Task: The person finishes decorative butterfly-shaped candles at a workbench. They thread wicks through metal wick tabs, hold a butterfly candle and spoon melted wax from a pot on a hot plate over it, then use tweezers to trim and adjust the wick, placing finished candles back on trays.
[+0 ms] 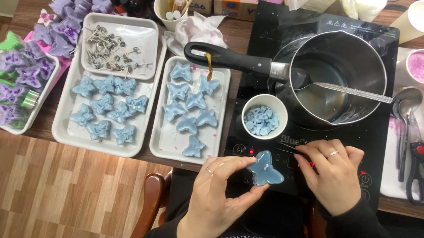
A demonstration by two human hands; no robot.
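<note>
My left hand (pixel 213 194) holds a blue butterfly-shaped wax candle (pixel 264 169) between thumb and fingers, just in front of the black induction cooktop (pixel 361 141). A short wick stands in its middle. My right hand (pixel 333 173) rests on the cooktop's front control strip, fingers curled, pinching thin metal tweezers (pixel 285 146) whose tips point left toward the candle. A small white cup of blue wax pieces (pixel 264 119) sits on the cooktop just behind the candle.
A steel saucepan (pixel 336 76) with a black handle and a spoon inside stands on the cooktop. Two white trays (pixel 157 147) of blue butterfly candles lie to the left, with a tray of metal wicks (pixel 119 46) and purple and green butterflies (pixel 19 73) beyond. Scissors (pixel 422 171) and spoons lie at right.
</note>
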